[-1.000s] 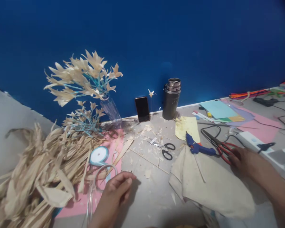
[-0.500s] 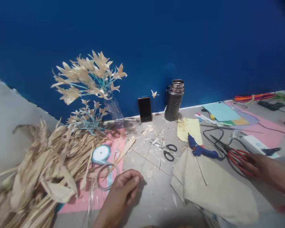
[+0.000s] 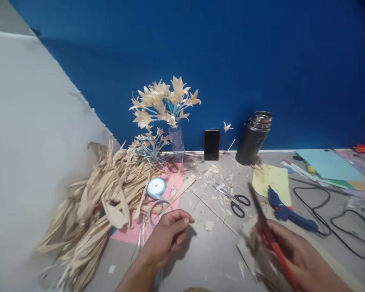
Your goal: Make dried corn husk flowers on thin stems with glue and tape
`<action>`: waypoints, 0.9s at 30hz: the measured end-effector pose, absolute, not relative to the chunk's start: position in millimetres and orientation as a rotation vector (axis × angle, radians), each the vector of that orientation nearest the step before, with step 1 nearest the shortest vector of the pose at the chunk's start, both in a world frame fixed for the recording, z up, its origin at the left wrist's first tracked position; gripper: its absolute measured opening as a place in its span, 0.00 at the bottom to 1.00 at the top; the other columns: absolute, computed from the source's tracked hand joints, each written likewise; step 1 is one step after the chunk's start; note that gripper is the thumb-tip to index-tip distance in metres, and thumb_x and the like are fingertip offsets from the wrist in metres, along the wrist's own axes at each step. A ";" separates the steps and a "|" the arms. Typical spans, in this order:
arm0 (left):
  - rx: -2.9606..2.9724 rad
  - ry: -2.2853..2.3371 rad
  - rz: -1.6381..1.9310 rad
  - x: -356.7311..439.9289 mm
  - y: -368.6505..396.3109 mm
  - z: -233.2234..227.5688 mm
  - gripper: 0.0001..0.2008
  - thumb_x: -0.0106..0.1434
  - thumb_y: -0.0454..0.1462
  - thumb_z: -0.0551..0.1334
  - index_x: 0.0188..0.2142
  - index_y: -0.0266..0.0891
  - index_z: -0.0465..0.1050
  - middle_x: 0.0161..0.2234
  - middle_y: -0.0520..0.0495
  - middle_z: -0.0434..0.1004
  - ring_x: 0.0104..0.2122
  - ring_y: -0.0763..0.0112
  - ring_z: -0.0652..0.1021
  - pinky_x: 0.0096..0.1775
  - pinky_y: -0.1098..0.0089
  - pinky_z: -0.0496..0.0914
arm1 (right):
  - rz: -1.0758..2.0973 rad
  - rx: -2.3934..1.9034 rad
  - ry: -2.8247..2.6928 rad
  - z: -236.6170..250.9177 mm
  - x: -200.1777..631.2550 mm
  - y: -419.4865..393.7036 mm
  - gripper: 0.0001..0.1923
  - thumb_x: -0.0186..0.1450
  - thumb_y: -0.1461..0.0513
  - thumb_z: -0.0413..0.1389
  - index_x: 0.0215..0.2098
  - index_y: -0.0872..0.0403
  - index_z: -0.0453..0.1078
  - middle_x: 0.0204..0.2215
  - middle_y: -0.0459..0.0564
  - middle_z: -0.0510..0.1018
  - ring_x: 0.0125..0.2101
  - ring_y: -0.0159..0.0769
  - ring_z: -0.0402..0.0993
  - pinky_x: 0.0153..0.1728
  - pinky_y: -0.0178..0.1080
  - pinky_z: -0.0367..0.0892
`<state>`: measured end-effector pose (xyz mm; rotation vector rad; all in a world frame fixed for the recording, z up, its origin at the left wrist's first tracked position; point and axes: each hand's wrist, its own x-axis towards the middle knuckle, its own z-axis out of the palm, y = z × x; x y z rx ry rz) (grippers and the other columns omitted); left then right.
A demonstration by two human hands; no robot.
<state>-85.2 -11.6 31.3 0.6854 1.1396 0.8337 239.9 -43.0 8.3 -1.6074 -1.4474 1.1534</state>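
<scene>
My right hand (image 3: 295, 251) grips large scissors with red handles (image 3: 276, 249), their dark blades pointing up and away, blurred by motion. My left hand (image 3: 173, 235) is closed, thumb pressed against the curled fingers; whatever it may pinch is too small to make out. Just beyond it lie a clear tape ring (image 3: 153, 213) and a spool of light blue ribbon (image 3: 156, 187). Between the hands and the wall, small black-handled scissors (image 3: 239, 206) rest among pale scraps. A blue glue gun (image 3: 287, 213) lies beyond my right hand, beside yellow paper (image 3: 272, 180).
Dried corn husks (image 3: 109, 194) pile up at the left. Husk flowers (image 3: 167, 101) stand in a clear vase (image 3: 177, 144) by the wall. A phone (image 3: 211, 145) leans there, near an open dark flask (image 3: 253, 140). Black cable (image 3: 325, 211) loops at right.
My right hand has lifted the red-handled scissors from the right side and brought them in toward the middle. My left hand keeps its pose. The camera view has swung left.
</scene>
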 end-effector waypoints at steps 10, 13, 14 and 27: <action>0.964 1.289 0.751 -97.3 -25.6 34.9 0.22 0.54 0.53 0.70 0.32 0.36 0.77 0.13 0.60 0.56 0.15 0.79 0.56 0.20 0.74 0.48 | 1.495 -1.463 -1.766 24.6 175.8 -19.0 0.09 0.53 0.62 0.58 0.33 0.51 0.65 0.27 0.41 0.66 0.28 0.32 0.61 0.30 0.34 0.62; 0.982 1.318 0.714 -95.6 -25.0 37.8 0.22 0.52 0.54 0.70 0.31 0.36 0.77 0.14 0.60 0.55 0.15 0.79 0.56 0.20 0.74 0.49 | 1.476 -1.467 -1.781 23.8 166.6 -16.9 0.08 0.58 0.59 0.57 0.29 0.51 0.60 0.26 0.41 0.64 0.28 0.32 0.60 0.30 0.35 0.59; 0.986 1.325 0.713 -95.7 -24.9 37.9 0.22 0.52 0.54 0.70 0.31 0.36 0.77 0.14 0.60 0.55 0.16 0.79 0.56 0.20 0.74 0.49 | 1.479 -1.463 -1.787 23.0 164.1 -16.4 0.11 0.60 0.57 0.57 0.27 0.51 0.59 0.25 0.41 0.63 0.28 0.32 0.59 0.30 0.35 0.59; 0.927 1.367 0.706 -106.1 -31.8 22.8 0.29 0.48 0.60 0.72 0.30 0.36 0.76 0.12 0.60 0.55 0.14 0.80 0.54 0.20 0.74 0.44 | 1.270 -1.608 -1.955 -5.6 141.5 -8.1 0.16 0.63 0.51 0.53 0.23 0.50 0.57 0.21 0.43 0.66 0.25 0.33 0.59 0.28 0.36 0.54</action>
